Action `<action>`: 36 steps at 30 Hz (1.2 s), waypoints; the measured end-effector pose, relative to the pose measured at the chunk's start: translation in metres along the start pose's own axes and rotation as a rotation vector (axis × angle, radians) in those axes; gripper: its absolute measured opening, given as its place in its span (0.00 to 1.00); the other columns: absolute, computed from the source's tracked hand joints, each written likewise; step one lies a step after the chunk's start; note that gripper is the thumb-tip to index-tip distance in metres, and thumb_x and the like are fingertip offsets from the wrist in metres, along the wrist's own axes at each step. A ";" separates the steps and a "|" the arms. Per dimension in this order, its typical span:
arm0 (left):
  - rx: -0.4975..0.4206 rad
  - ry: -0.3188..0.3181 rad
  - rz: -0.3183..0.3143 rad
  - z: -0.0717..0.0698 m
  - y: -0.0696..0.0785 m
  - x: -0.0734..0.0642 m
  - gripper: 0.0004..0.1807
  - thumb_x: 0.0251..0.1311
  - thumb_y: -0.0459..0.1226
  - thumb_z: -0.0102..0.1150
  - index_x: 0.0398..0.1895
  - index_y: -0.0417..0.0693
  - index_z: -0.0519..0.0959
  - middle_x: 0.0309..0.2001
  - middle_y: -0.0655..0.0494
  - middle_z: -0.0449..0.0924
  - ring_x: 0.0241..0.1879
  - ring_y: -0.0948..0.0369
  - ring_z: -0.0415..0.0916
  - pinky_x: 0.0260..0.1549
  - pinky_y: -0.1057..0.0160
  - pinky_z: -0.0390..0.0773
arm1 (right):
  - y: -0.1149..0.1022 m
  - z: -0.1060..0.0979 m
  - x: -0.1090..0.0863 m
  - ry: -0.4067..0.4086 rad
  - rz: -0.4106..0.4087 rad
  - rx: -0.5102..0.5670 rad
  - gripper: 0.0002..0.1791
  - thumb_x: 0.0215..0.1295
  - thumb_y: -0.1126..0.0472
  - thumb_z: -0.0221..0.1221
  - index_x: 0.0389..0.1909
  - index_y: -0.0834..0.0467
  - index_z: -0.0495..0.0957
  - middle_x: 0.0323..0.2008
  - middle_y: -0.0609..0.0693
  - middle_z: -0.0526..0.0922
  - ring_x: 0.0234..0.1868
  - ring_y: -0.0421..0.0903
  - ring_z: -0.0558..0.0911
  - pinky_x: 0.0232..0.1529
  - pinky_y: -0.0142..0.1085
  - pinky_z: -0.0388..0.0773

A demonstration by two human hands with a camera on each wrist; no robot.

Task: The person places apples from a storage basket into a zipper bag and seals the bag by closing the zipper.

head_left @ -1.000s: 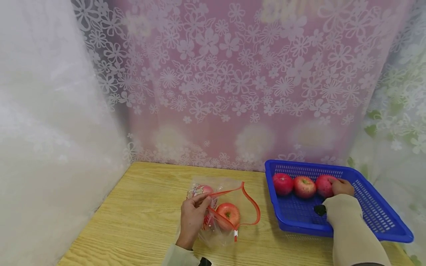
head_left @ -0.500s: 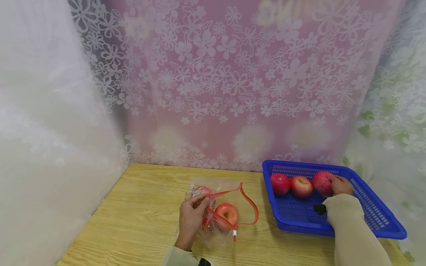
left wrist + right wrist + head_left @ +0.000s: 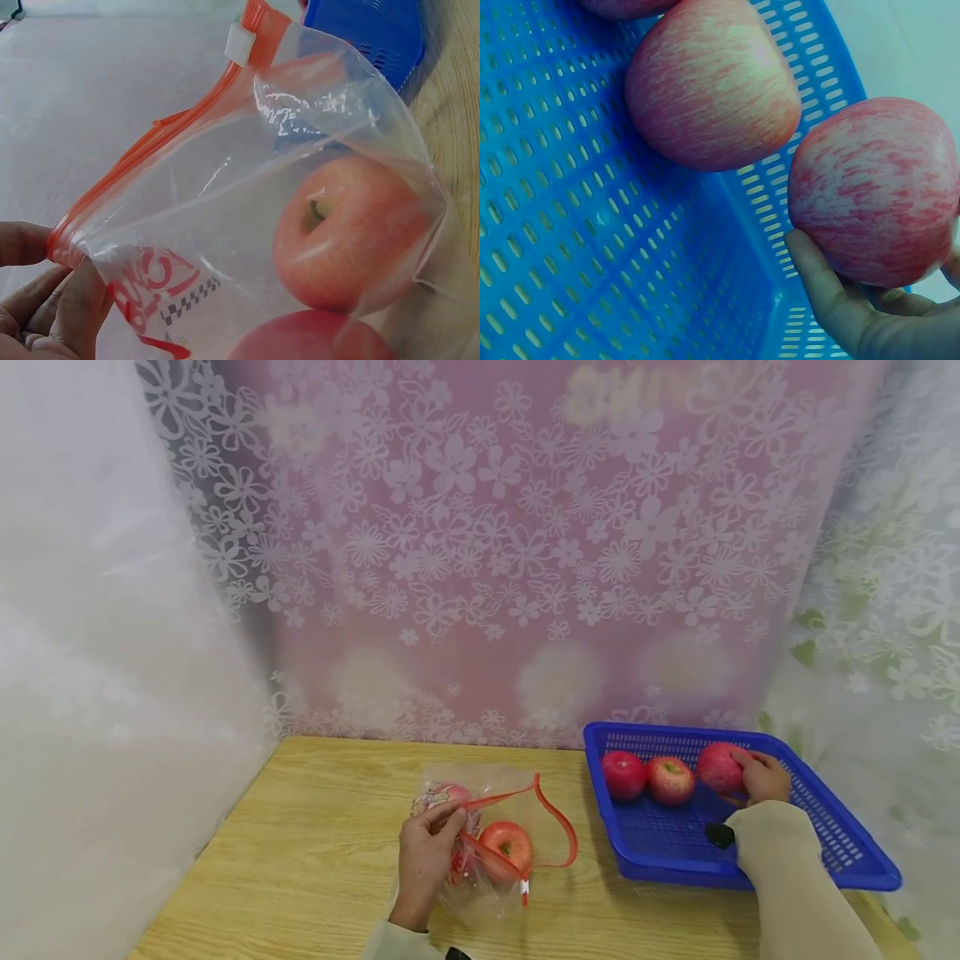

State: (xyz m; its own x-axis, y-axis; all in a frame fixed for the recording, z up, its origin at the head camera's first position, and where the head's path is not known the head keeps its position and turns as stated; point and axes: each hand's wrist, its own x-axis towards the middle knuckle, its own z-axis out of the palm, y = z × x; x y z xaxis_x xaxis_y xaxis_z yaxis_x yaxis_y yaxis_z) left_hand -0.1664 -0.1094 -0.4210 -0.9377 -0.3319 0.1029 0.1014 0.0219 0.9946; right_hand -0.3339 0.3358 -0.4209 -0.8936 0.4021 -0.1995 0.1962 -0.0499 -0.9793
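Observation:
My left hand [image 3: 429,858] pinches the orange-red slider edge of a clear zip bag [image 3: 202,172] between thumb and fingers. The bag's mouth gapes toward the right. Inside it lies a red apple [image 3: 352,232] with its stem up, and a second apple [image 3: 315,341] sits close beside it, partly behind printed plastic. Over the right part of the blue basket [image 3: 652,868], my right hand [image 3: 765,778] grips a red apple [image 3: 874,191], thumb on one side and fingers round the other. Two more apples stay in the basket, the nearer one [image 3: 670,781] just left of the held one.
The other basket apple [image 3: 623,775] rests against the basket's left wall. Basket and bag stand on a wood-grain table [image 3: 315,827]. A pink flowered curtain [image 3: 465,568] hangs behind, and pale sheeting [image 3: 112,693] closes the left side.
My right hand has taken the rightmost apple and raised it slightly off the basket floor. The left hand keeps its hold on the bag. The head view has shifted a little to the right.

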 end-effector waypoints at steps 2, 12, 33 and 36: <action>-0.001 0.001 -0.003 0.001 0.000 -0.001 0.14 0.63 0.34 0.60 0.48 0.32 0.82 0.41 0.44 0.84 0.36 0.65 0.80 0.32 0.72 0.80 | -0.002 0.000 0.005 -0.006 0.008 -0.033 0.36 0.67 0.49 0.56 0.72 0.56 0.57 0.67 0.61 0.53 0.48 0.54 0.72 0.37 0.54 0.81; 0.024 0.011 -0.008 0.002 0.002 0.000 0.14 0.63 0.34 0.60 0.47 0.33 0.82 0.43 0.44 0.84 0.37 0.63 0.80 0.34 0.71 0.80 | -0.011 -0.001 -0.007 -0.092 -0.053 -0.056 0.33 0.67 0.48 0.57 0.69 0.56 0.60 0.61 0.61 0.58 0.29 0.36 0.73 0.36 0.51 0.82; -0.004 -0.009 0.010 0.003 0.002 0.000 0.15 0.64 0.34 0.59 0.48 0.31 0.81 0.42 0.42 0.84 0.37 0.61 0.81 0.32 0.71 0.81 | -0.032 0.004 -0.037 -0.349 -0.062 0.099 0.19 0.64 0.51 0.62 0.54 0.43 0.72 0.43 0.41 0.73 0.31 0.36 0.80 0.35 0.47 0.83; -0.010 -0.016 0.009 0.003 0.002 0.001 0.15 0.64 0.34 0.59 0.49 0.31 0.81 0.41 0.42 0.84 0.37 0.61 0.81 0.32 0.71 0.81 | -0.035 0.005 -0.043 -0.377 -0.059 0.168 0.14 0.65 0.53 0.61 0.50 0.42 0.73 0.34 0.35 0.78 0.32 0.38 0.81 0.33 0.45 0.84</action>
State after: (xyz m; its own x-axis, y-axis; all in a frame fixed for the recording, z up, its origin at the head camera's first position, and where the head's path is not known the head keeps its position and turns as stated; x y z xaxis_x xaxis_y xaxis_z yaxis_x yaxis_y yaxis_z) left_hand -0.1683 -0.1067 -0.4193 -0.9420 -0.3166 0.1118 0.1127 0.0155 0.9935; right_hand -0.3045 0.3154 -0.3786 -0.9927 0.0471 -0.1110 0.0996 -0.1982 -0.9751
